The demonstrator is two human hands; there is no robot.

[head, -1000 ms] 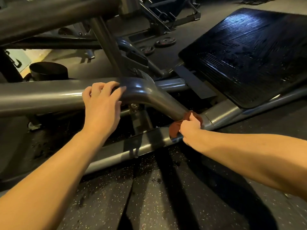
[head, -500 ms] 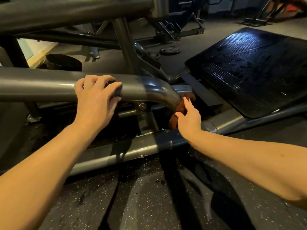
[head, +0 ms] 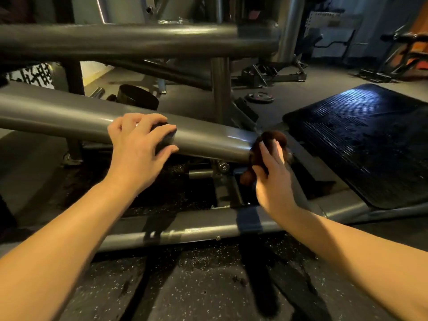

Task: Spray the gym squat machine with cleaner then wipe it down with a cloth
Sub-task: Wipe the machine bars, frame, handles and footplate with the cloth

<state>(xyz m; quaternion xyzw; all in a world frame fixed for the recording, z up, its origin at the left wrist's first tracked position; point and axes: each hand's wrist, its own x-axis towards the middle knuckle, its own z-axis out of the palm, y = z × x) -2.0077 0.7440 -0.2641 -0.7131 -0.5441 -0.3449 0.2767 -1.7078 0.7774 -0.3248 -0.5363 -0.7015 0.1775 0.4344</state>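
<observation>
The left hand [head: 136,147] curls its fingers and thumb round the sloping tube [head: 69,117] of the squat machine [head: 139,40], about mid-length. The right hand [head: 273,181] lays fairly straight fingers on the brown cloth [head: 273,137], pressing it against the tube's lower end, just beside the edge of the black footplate [head: 359,140]. An open gap lies under the tube, bounded in front by the floor rail [head: 185,228].

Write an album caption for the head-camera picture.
Left hand grips the grey frame tube while the right hand presses a brown cloth against its end.
</observation>
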